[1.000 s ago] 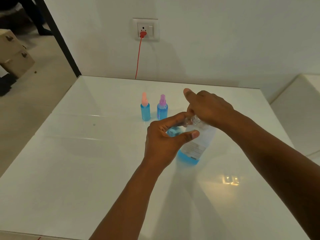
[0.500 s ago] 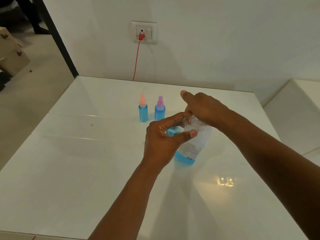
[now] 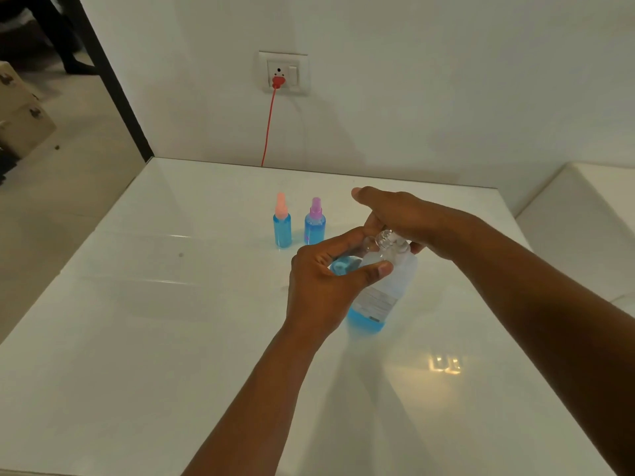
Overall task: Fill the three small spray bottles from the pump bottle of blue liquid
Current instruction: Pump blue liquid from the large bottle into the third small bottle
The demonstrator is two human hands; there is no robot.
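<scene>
Left hand (image 3: 326, 286) curled round the third small bottle (image 3: 343, 266), mouth held up under the nozzle; right hand (image 3: 402, 218) pressing down on the pump bottle (image 3: 381, 290), fingers bent over its head. Standing mid-table (image 3: 137, 338), mostly drained, blue only at the base. Other two (image 3: 282, 228) (image 3: 314, 226) behind, capped and full. Looks like filling number three. Next up: keep pumping, watch for overflow, then cap it.
</scene>
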